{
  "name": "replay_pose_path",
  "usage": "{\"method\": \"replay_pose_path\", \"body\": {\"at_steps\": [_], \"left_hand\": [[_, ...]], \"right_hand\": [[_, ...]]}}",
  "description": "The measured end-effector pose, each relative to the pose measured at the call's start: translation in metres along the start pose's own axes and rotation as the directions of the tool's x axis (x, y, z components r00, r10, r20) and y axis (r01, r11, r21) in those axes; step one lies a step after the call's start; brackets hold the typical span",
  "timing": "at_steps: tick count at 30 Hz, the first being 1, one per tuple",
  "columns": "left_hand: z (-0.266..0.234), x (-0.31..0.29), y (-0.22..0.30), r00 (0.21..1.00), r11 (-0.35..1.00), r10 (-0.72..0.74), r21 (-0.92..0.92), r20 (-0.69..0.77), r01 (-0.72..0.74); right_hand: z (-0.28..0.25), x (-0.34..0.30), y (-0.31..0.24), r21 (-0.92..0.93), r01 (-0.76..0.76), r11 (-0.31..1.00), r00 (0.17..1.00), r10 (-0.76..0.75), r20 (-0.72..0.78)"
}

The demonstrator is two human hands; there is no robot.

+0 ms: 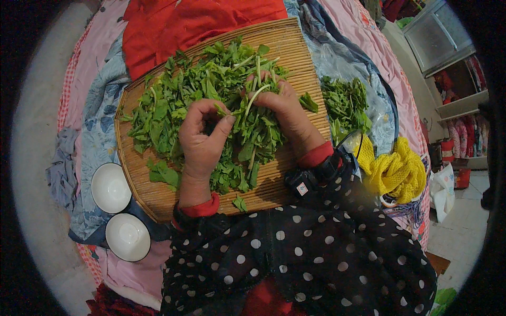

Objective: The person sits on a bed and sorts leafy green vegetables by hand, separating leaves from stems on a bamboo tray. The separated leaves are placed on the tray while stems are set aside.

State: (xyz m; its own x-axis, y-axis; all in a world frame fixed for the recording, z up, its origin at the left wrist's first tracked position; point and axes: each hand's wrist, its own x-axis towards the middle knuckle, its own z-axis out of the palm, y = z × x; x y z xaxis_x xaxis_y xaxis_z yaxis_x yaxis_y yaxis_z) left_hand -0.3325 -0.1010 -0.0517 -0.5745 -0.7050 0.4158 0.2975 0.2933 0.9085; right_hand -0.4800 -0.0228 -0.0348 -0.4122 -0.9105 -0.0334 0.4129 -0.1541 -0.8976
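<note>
A large heap of leafy greens (168,105) covers much of a woven bamboo tray (295,47) in front of me. Over the heap, my right hand (284,105) is closed around a bunch of greens with pale stems (257,98); some of its fingers are hidden behind the leaves. To its left, my left hand (203,134) pinches a small green leaf (221,110) between thumb and forefinger. Loose leaves lie near the tray's front edge, below my hands.
Two white bowls (111,188) stand left of the tray. More greens (345,102) lie in a clear plastic bag at the right, above a yellow knitted cloth (398,171). Red fabric (195,26) spreads behind the tray. An open cabinet (458,79) stands at the far right.
</note>
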Motion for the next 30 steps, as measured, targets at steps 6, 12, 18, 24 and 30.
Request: {"method": "replay_pose_path", "body": {"at_steps": [6,12,18,24,30], "left_hand": [[-0.0009,-0.0006,-0.0019,0.999,0.997,0.038,0.064,0.000,-0.037],[0.0007,-0.0012,-0.0041,0.998,1.000,-0.030,-0.006,-0.047,0.030],[-0.0007,-0.0014,-0.0025,1.000,1.000,-0.005,-0.024,-0.015,0.005],[-0.0030,-0.0006,-0.0031,0.999,0.994,0.045,0.099,0.019,-0.046],[-0.0012,-0.0011,-0.0037,0.998,0.996,0.060,0.068,0.012,-0.061]], "right_hand": [[-0.0008,0.0000,-0.0004,-0.008,-0.003,1.000,1.000,0.003,0.020],[-0.0010,0.0006,0.0001,-0.010,0.003,1.000,1.000,-0.003,0.024],[-0.0007,-0.0002,0.0018,-0.040,0.010,0.999,1.000,-0.009,0.024],[-0.0007,0.0009,0.0023,-0.132,0.039,0.991,0.992,-0.023,0.123],[0.0030,-0.0040,0.0019,-0.196,0.104,0.975,0.956,-0.045,0.288]]}}
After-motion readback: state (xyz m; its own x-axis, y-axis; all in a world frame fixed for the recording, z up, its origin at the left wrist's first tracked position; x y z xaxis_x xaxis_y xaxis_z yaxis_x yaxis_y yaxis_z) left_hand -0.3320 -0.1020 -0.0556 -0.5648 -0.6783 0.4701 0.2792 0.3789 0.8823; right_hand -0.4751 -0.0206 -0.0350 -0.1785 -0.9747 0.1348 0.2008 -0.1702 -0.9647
